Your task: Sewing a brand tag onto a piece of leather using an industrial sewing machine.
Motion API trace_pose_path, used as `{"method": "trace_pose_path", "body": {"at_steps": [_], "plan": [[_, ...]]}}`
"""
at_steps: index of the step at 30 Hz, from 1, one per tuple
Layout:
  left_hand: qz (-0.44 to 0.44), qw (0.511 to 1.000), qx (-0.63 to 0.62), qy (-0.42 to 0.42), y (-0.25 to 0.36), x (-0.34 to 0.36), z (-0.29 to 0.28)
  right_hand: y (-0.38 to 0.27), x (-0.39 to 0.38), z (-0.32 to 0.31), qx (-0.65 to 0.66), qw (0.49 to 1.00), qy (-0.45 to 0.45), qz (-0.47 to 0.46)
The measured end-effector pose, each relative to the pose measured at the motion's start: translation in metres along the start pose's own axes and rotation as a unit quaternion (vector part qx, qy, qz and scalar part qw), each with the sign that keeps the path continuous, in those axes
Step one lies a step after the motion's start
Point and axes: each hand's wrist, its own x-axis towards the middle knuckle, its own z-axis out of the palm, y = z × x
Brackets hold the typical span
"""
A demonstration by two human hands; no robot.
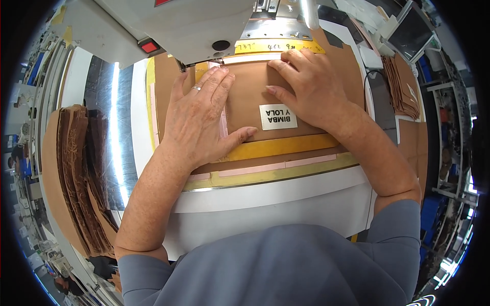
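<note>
A flat brown panel (247, 99) lies under both of my hands, framed by yellow and pale pink strips. On it sits a white label (278, 117) with dark print. My left hand (196, 115), a ring on one finger, rests flat across the panel's left side, its fingertips just below the machine head. Its thumb points right, apart from the fingers. At the panel's upper right edge, my right hand (311, 84) presses with bent, spread fingers, its thumb toward the label. Neither hand grips anything. A yellow strip (286, 147) runs along the panel's near side.
A large grey machine head (189, 28), looking like a sewing machine, overhangs the far left. Stacked brown pieces (76, 178) with frayed edges lie left of the metal plate (112, 153). More folded brown pieces (400, 86) and a screen (414, 28) stand at the right.
</note>
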Motion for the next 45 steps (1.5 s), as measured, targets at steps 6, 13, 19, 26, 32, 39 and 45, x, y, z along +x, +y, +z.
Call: {"method": "trace_pose_path", "body": {"at_steps": [6, 13, 19, 26, 32, 39, 45], "plan": [[0.004, 0.999, 0.046, -0.007, 0.003, 0.004, 0.0, 0.009, -0.021, -0.006, -0.019, 0.999, -0.005, 0.027], [0.009, 1.0, -0.004, -0.02, 0.012, 0.011, 0.003, 0.006, -0.023, -0.005, -0.001, 0.999, -0.018, 0.046], [0.018, 0.999, 0.018, -0.028, 0.011, 0.015, 0.0, 0.014, -0.037, -0.02, -0.062, 0.998, -0.009, 0.026], [0.04, 0.999, 0.014, -0.016, 0.007, 0.013, 0.001, 0.009, -0.038, -0.018, -0.034, 0.998, -0.028, 0.039], [0.046, 0.999, -0.007, -0.006, 0.004, 0.013, 0.002, 0.006, -0.034, -0.015, -0.037, 0.999, -0.026, 0.021], [0.055, 0.998, -0.003, 0.003, 0.002, 0.012, 0.002, 0.003, -0.026, -0.018, -0.062, 0.997, -0.04, -0.006], [0.04, 0.999, 0.005, -0.018, -0.002, 0.008, -0.003, 0.001, -0.028, -0.016, -0.039, 0.998, -0.041, 0.004]]}}
